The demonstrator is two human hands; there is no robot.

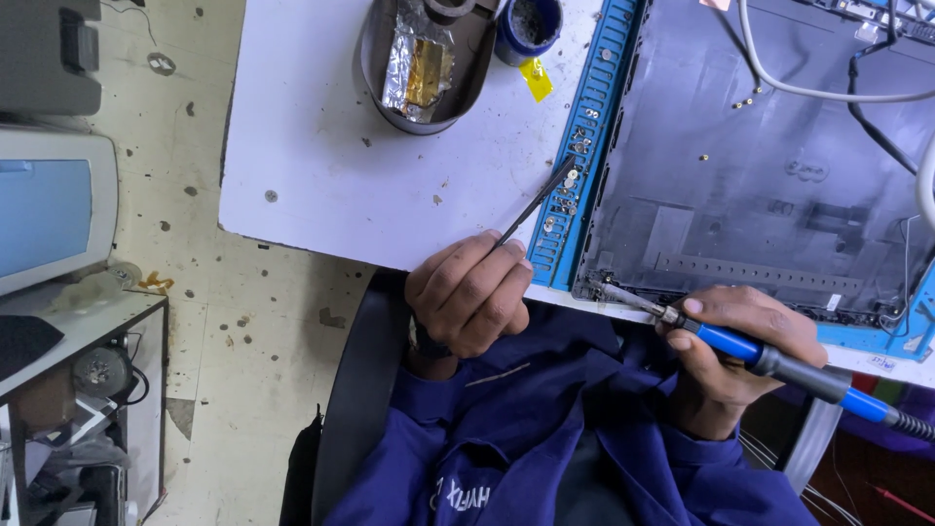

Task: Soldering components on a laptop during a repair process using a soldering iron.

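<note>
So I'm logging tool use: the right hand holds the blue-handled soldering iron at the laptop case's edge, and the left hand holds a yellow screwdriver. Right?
Not quite. In the head view the left hand holds thin black tweezers, not a yellow screwdriver. The right hand does hold the blue-handled soldering iron at the laptop case edge.

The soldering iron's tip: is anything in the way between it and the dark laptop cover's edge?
Nothing visible. The soldering iron, held in the right hand, already has its tip at the near-left corner of the laptop cover. The left hand holds tweezers off to the side.
</note>
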